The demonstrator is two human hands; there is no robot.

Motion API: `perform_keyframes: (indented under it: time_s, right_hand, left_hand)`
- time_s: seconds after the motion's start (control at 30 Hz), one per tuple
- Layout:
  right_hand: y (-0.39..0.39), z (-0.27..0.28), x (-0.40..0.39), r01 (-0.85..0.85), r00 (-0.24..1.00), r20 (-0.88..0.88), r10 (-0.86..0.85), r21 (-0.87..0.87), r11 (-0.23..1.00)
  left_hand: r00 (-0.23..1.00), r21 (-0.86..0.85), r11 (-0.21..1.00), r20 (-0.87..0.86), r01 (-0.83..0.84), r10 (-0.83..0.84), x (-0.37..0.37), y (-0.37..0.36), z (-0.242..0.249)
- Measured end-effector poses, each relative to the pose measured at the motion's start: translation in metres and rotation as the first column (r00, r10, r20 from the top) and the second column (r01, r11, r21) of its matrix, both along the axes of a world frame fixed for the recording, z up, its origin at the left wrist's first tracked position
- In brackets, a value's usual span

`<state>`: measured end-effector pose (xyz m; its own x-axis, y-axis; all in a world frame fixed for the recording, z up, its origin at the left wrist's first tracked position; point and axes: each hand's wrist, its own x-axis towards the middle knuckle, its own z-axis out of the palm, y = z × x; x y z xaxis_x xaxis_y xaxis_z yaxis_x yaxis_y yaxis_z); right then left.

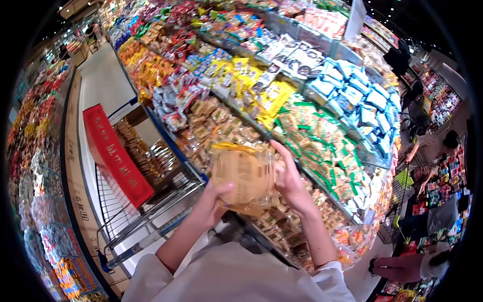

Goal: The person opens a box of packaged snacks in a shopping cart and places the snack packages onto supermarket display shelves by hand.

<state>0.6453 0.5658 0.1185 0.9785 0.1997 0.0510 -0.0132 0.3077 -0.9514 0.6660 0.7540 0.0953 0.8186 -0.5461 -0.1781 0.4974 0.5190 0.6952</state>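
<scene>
Between my two hands is a clear plastic package (242,176) with tan contents and a yellow strip along its top edge. Blurred print on its front cannot be read. My left hand (216,201) grips its lower left side, thumb across the front. On the right side, my right hand (291,181) is closed around the edge, with one finger stretched upward. Below and behind the package lie bins of small brown-wrapped snacks (214,121). Green-and-tan packets (314,136) fill the neighbouring bin to the right.
A metal shopping cart (166,201) stands at my left, carrying an open cardboard box of wrapped snacks (143,151) with a red printed flap (115,156). Yellow packets (274,98) and light-blue packets (357,93) lie farther up the display. Other shoppers (435,146) are at the right.
</scene>
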Motion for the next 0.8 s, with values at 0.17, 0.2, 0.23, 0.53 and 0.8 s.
perform_keyframes:
  time_s: [0.17, 0.2, 0.23, 0.53, 0.8]
  right_hand:
    - [-0.061, 0.007, 0.000, -0.019, 0.998, 0.067, 0.015, 0.069, 0.997]
    - [-0.071, -0.002, 0.006, -0.114, 0.990, 0.093, 0.109, 0.048, 0.992]
    - [-0.080, -0.010, 0.012, -0.207, 0.973, 0.113, 0.203, 0.025, 0.978]
    - [-0.102, 0.007, 0.043, -0.378, 0.866, 0.241, 0.439, -0.261, 0.888]
    - [-0.106, -0.039, 0.041, -0.032, 0.982, -0.122, 0.143, 0.641, 0.767]
  left_hand:
    - [0.680, -0.800, 0.507, -0.178, 0.320, -0.711, -0.009, -0.077, -0.037]
    - [0.677, -0.812, 0.485, -0.159, 0.325, -0.719, -0.015, -0.088, -0.024]
    - [0.681, -0.809, 0.493, -0.165, 0.320, -0.713, -0.019, -0.099, -0.026]
    - [0.610, -0.925, 0.381, -0.310, -0.015, -0.729, -0.034, -0.133, -0.014]
    - [0.776, -0.340, 0.735, -0.023, 0.586, -0.630, 0.018, -0.114, -0.007]
